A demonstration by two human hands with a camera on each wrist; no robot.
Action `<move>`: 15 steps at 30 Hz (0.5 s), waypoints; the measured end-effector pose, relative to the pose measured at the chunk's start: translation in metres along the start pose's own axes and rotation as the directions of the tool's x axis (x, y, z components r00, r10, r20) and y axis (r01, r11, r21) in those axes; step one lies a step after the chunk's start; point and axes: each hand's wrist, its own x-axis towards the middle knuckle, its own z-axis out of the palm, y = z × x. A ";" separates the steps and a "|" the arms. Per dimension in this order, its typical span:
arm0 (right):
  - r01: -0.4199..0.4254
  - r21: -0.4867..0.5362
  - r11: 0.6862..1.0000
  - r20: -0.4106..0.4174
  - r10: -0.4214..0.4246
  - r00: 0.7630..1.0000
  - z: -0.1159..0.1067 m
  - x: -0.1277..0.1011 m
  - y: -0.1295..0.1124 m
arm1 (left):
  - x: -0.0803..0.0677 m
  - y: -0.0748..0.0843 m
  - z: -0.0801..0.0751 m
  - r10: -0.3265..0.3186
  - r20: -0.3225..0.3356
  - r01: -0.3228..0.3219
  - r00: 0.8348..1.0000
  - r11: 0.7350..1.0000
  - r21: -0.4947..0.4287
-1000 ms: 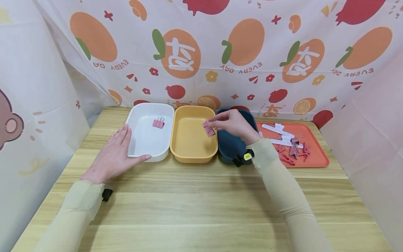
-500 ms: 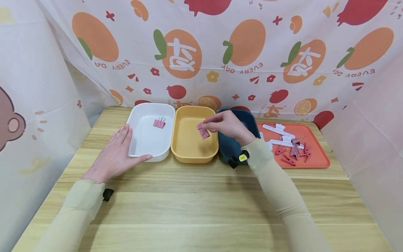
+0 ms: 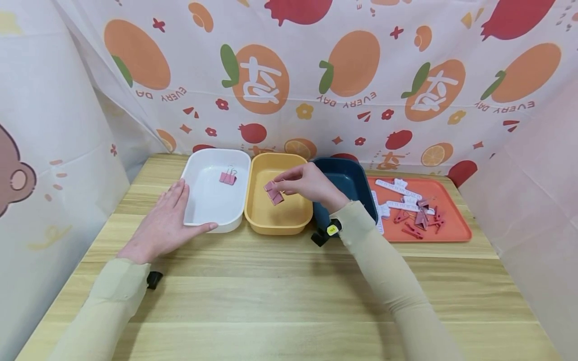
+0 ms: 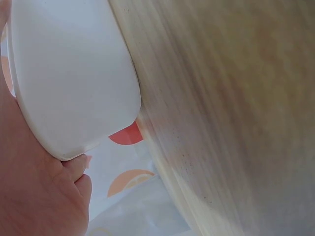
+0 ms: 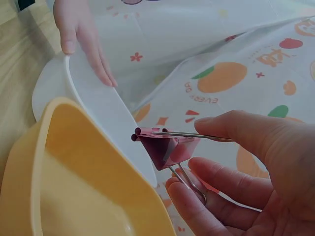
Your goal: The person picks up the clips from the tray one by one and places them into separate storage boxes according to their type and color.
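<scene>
In the head view my right hand (image 3: pixel 311 188) pinches a pink binder clip (image 3: pixel 274 193) over the yellow box (image 3: pixel 278 230). The right wrist view shows the thumb on one wire handle of the clip (image 5: pixel 165 145) and fingertips at the other. My left hand (image 3: pixel 160 220) rests against the left side of the white box (image 3: pixel 214 225), its fingers straight along the rim and the thumb at the front corner. Inside that box lies another pink binder clip (image 3: pixel 228 177). The left wrist view has the hand (image 4: pixel 39 191) against the box's outer wall (image 4: pixel 78 73).
Right of the yellow box stands a dark blue box (image 3: pixel 347 175), partly behind my right wrist. An orange tray (image 3: pixel 453 228) farther right bears white ruler-like clips (image 3: pixel 399 188), pink binder clips (image 3: pixel 422 218) and small red clips (image 3: pixel 412 231). A printed cloth (image 3: pixel 307 65) hangs behind.
My right hand has moved left with the binder clip, from the yellow box's right edge to over its left half. The left hand stays at the white box.
</scene>
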 end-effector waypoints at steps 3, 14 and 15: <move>0.002 0.019 1.000 0.013 -0.003 1.000 0.005 0.004 -0.002 | 0.000 0.000 0.000 0.004 -0.005 -0.004 1.000 1.000 0.000; 0.043 0.053 0.998 0.047 -0.045 0.998 0.021 0.021 -0.008 | -0.001 0.002 -0.002 -0.004 -0.002 0.004 1.000 1.000 0.004; 0.043 0.052 0.998 0.036 -0.045 0.998 0.023 0.023 -0.009 | 0.000 0.002 -0.003 -0.003 -0.002 0.003 1.000 1.000 0.004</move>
